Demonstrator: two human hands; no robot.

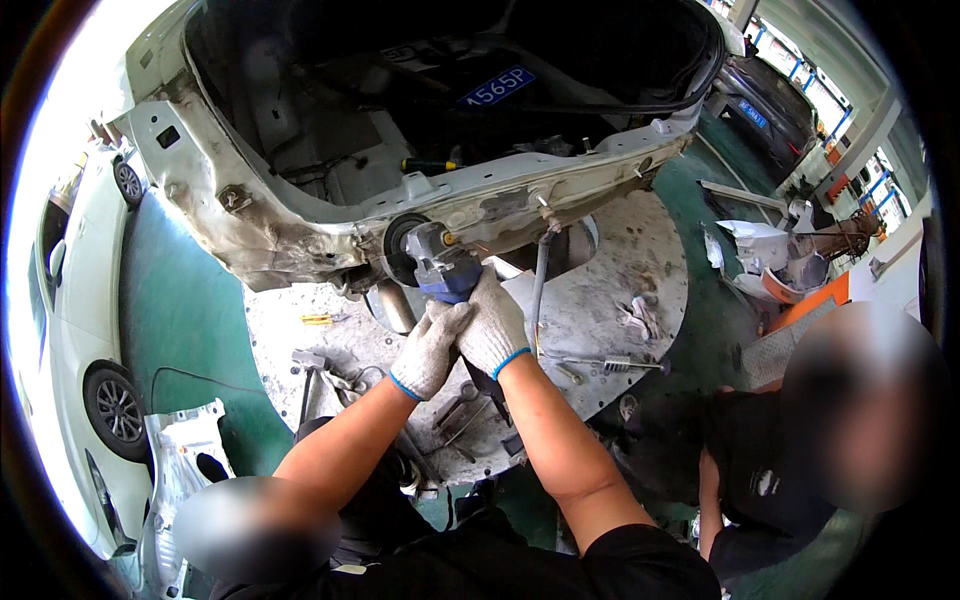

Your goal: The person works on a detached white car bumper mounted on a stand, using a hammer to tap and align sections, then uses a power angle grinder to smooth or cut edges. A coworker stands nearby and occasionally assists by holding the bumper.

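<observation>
Both my hands wear off-white knit gloves with blue cuffs and are closed round an angle grinder [447, 268] with a grey metal head and a blue body. My right hand [496, 318] wraps its right side. My left hand [430, 350] grips it lower down, close against the right; the fingers' undersides are hidden. A dark round disc [396, 248] shows at the grinder's head, up against the rear panel [340, 243] of a stripped car body. The panel's metal is scraped and dented there. Whether the disc is spinning I cannot tell.
Beneath the car's rear lies a round pale platform [640, 270] with a hammer [310, 362], wrenches and a crumpled glove [640, 316]. A screwdriver [430, 166] rests in the open trunk. Another person [760, 470] is close at right. A white car [75, 330] stands left, body parts [770, 250] right.
</observation>
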